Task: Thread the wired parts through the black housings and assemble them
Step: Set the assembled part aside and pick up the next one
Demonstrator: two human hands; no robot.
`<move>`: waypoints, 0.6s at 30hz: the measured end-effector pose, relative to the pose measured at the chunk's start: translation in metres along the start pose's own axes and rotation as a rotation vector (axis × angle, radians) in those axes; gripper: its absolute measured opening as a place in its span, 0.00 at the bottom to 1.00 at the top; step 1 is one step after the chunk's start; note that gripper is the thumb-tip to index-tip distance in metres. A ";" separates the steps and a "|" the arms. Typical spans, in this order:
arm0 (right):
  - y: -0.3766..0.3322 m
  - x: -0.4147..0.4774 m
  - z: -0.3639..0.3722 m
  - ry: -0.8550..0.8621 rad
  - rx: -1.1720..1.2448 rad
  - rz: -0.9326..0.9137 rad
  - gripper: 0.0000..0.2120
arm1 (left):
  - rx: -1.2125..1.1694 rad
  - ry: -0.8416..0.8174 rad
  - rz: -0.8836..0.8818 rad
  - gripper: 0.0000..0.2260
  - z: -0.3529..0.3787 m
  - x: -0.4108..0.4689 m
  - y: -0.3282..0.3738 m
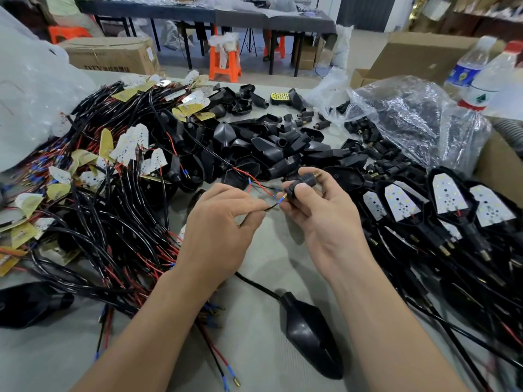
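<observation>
Head view: left hand (pixel 223 222) pinches black wire (pixel 267 207) tip; right hand (pixel 319 219) grips small black connector (pixel 300 184), wire end touching its near opening.

Small hand-assembly workshop, batch-work type. The tabletop (pixel 260 326) is covered in bulk stock: a tangle of wired LED boards (pixel 113 171) on the left, a heap of loose black housings (pixel 268 142) in the centre, housings with boards fitted (pixel 447 199) in rows on the right, and more parts in a clear plastic bag (pixel 410 114). Behind it are cardboard boxes (pixel 113 56) on the floor, orange plastic stools (pixel 225 63) and long dark work tables (pixel 198 12) piled with material.
</observation>
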State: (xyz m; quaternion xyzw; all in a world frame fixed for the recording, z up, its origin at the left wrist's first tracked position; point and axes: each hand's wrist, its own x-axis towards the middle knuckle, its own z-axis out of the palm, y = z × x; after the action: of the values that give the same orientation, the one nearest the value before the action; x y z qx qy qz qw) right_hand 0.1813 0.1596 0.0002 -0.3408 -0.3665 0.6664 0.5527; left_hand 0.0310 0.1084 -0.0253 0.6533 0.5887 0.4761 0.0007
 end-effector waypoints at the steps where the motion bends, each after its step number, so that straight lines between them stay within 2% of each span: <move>1: -0.001 0.000 -0.001 -0.005 0.005 0.004 0.10 | -0.006 -0.004 -0.001 0.06 0.000 0.000 0.000; 5: -0.002 0.000 -0.005 -0.104 -0.073 0.042 0.11 | 0.003 0.002 -0.030 0.07 -0.001 -0.001 0.003; 10: 0.004 -0.003 -0.007 -0.225 -0.352 0.039 0.14 | -0.055 0.056 -0.184 0.13 0.000 -0.002 0.006; 14: 0.006 -0.004 -0.006 -0.226 -0.225 0.042 0.14 | -0.058 0.017 -0.235 0.24 -0.005 0.001 0.002; 16: 0.005 -0.003 -0.006 -0.215 -0.150 0.033 0.13 | -0.060 -0.015 -0.261 0.21 -0.008 0.003 -0.003; 18: 0.002 -0.002 -0.007 -0.195 -0.096 0.031 0.12 | -0.123 -0.029 -0.367 0.12 -0.010 0.006 -0.007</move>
State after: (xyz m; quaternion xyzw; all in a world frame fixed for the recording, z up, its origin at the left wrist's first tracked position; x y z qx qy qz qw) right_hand 0.1866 0.1577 -0.0050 -0.3060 -0.4447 0.6867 0.4868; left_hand 0.0183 0.1093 -0.0201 0.5403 0.6679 0.4936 0.1357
